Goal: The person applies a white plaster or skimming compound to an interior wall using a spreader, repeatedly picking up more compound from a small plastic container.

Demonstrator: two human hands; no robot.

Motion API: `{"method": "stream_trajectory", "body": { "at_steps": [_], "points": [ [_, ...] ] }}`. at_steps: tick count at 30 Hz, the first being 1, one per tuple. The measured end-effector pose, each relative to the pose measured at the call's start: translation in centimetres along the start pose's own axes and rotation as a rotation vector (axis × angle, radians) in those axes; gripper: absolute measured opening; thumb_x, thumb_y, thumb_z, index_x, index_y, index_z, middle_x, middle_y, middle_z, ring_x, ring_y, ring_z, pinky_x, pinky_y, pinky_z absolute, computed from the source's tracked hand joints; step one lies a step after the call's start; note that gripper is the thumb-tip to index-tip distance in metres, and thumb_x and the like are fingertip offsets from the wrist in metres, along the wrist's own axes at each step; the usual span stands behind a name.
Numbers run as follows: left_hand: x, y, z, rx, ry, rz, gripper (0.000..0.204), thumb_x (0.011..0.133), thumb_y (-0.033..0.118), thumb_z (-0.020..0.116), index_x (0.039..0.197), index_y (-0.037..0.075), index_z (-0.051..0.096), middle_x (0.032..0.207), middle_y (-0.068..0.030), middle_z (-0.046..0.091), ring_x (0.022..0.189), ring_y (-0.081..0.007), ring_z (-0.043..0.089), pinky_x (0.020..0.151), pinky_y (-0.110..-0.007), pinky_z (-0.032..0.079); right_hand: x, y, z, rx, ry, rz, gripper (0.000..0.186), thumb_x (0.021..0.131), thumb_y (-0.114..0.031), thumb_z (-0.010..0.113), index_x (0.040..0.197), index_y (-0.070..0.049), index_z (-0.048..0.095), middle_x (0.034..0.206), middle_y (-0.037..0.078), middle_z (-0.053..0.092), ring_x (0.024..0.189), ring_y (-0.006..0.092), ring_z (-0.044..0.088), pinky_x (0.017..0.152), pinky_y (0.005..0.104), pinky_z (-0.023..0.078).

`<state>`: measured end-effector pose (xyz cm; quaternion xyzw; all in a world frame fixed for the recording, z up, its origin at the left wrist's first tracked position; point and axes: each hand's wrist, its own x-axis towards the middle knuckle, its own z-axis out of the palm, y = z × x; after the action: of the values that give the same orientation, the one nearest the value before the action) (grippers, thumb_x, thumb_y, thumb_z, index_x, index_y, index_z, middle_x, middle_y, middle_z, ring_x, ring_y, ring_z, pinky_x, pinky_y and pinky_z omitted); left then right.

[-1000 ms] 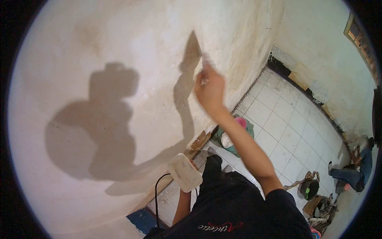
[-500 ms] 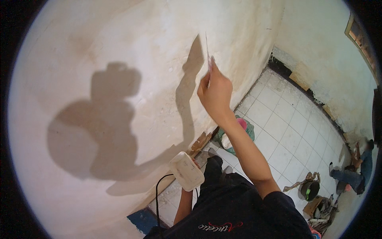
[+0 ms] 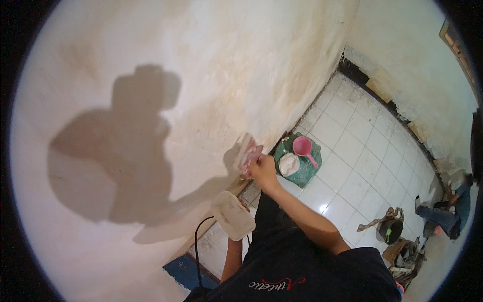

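My right hand (image 3: 264,172) is closed round a putty knife (image 3: 247,152), a broad, flat blade smeared pinkish white. The blade is beside the wall (image 3: 211,116), low and just above the tub; I cannot tell whether it touches the wall. Below it, my left hand (image 3: 243,204) grips a shallow whitish plastic tub (image 3: 233,216) from its far side. Most of the left fingers are hidden behind the tub. Grey-white smears mark the tub's inside.
On the tiled floor (image 3: 347,161), a green plastic sheet (image 3: 305,177) bears a pink dipper (image 3: 302,146) and a container of white paste (image 3: 289,165). A dark bucket (image 3: 391,232) stands at right, near piled scraps (image 3: 406,256). Another person (image 3: 448,209) sits far right. A black cable (image 3: 197,246) hangs by my left arm.
My right hand has come down along the wall with the putty knife, from high up to just above the tub. The blade has turned from edge-on to broadside. The left hand hardly moved.
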<state>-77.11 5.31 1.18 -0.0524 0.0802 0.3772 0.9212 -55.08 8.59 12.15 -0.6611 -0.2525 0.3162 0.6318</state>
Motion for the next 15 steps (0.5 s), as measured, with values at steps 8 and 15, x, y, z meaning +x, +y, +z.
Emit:
{"method": "stream_trajectory", "body": {
  "at_steps": [8, 15],
  "points": [
    [-0.7, 1.5, -0.9, -1.250, 0.042, -0.170, 0.072, 0.086, 0.043, 0.065, 0.138, 0.000, 0.038, 0.132, -0.0188, 0.046, 0.119, -0.0356, 0.048, 0.106, -0.049, 0.038, 7.6, 1.4, 5.7, 0.238, -0.035, 0.163, 0.020, 0.091, -0.007, 0.057, 0.087, 0.012, 0.062, 0.083, 0.013, 0.066, 0.070, 0.0186, 0.066, 0.062, 0.0298, 0.059],
    [0.0, 1.9, -4.1, 0.194, 0.029, 0.045, 0.072, 0.088, 0.048, 0.060, 0.138, 0.001, 0.038, 0.130, -0.0186, 0.048, 0.117, -0.0336, 0.050, 0.103, -0.048, 0.040, 1.6, -12.0, 3.7, 0.529, -0.161, -0.126, 0.017, 0.094, -0.006, 0.054, 0.097, 0.008, 0.063, 0.085, 0.010, 0.067, 0.074, 0.0131, 0.065, 0.068, 0.0283, 0.058]
  ]
}}
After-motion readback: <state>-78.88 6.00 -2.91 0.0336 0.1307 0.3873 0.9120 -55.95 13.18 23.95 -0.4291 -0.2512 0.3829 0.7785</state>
